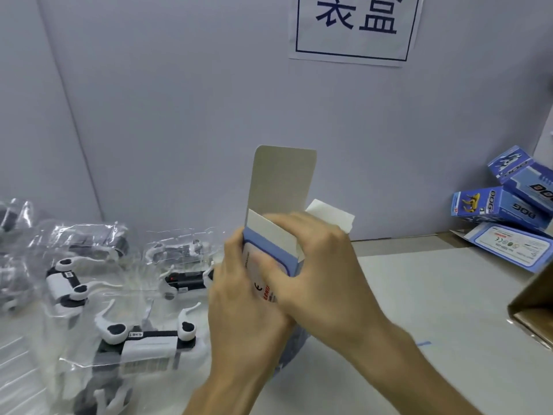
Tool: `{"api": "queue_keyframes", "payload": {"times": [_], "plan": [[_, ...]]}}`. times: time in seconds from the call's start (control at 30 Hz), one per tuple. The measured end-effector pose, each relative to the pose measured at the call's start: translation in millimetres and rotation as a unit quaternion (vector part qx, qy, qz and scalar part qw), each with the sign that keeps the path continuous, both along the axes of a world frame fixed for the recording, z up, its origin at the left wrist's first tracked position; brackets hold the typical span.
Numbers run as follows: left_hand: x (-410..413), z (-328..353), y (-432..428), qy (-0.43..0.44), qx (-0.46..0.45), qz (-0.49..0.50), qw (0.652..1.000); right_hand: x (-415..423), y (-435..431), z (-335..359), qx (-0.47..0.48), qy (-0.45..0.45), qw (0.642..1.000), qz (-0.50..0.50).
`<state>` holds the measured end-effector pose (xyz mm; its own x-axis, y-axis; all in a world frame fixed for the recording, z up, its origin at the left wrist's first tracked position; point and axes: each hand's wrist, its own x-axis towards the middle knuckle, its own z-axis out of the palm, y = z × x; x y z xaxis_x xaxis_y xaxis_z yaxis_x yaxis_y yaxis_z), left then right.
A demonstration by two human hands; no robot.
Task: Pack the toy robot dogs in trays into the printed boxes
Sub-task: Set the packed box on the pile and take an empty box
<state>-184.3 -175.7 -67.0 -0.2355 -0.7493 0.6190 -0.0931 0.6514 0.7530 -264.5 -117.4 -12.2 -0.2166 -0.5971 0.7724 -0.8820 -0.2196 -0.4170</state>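
Printed box (270, 250): It was held upright over the middle of the surface (419, 295), with its open end up, probably so that a tray could go in from above.
Long flap (281, 181): It stood straight up behind the opening and left the mouth free.
Side flap (330, 217): It was bent outward to the right, away from the opening.
Left hand (239, 295): It was clamped on the left side of the box with curled fingers, and I judge it steadied the box.
Right hand (317, 259): It gripped the upper right part of the box, close to the left hand. It was blurred, so the exact fingers were not clear.
Inside of the box: It was hidden, so I cannot tell whether it was filled.
Toy robot dogs in trays (143, 342): Several lay in clear trays toward the left edge of the surface, within easy reach of the left hand, and were not yet boxed.
Other printed boxes (493, 205): They were piled at the far right corner, well apart from the trays.
Brown carton (532, 307): It showed partly at the right edge, and its use was unclear.
Step, as I judge: The person was opening the box, ready for the next tray.
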Motion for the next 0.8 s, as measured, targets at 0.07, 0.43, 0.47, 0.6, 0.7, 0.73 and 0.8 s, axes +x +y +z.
{"api": "queue_keyframes", "payload": {"times": [0.07,0.43,0.47,0.6,0.7,0.73,0.8], "plan": [[0.2,-1.0,-1.4,-0.007,-0.005,0.002,1.0,2.8,-3.6,-6.4,-0.028,-0.009,0.999,-0.013],[-3.8,-12.8,-18.4,-0.102,0.004,-0.005,0.995,5.4,0.2,-2.2,0.188,0.208,0.958,-0.056],[-3.8,-11.3,-17.5,-0.088,0.024,-0.025,0.995,5.4,0.8,-2.2,0.184,0.204,0.96,-0.046],[7.3,6.1,-22.8,0.012,0.081,-0.046,0.996,3.1,0.9,-5.0,-0.05,0.115,0.992,0.002],[27.0,28.1,-42.0,0.157,0.089,-0.064,0.982,3.5,0.6,-18.3,-0.247,0.092,0.964,0.033],[34.4,36.0,-48.7,0.192,0.077,-0.058,0.977,7.4,-2.4,-25.3,-0.24,0.079,0.966,0.055],[48.7,51.4,-58.3,0.242,0.048,-0.038,0.968,14.9,-14.3,-49.0,-0.151,0.029,0.982,0.109]]}}
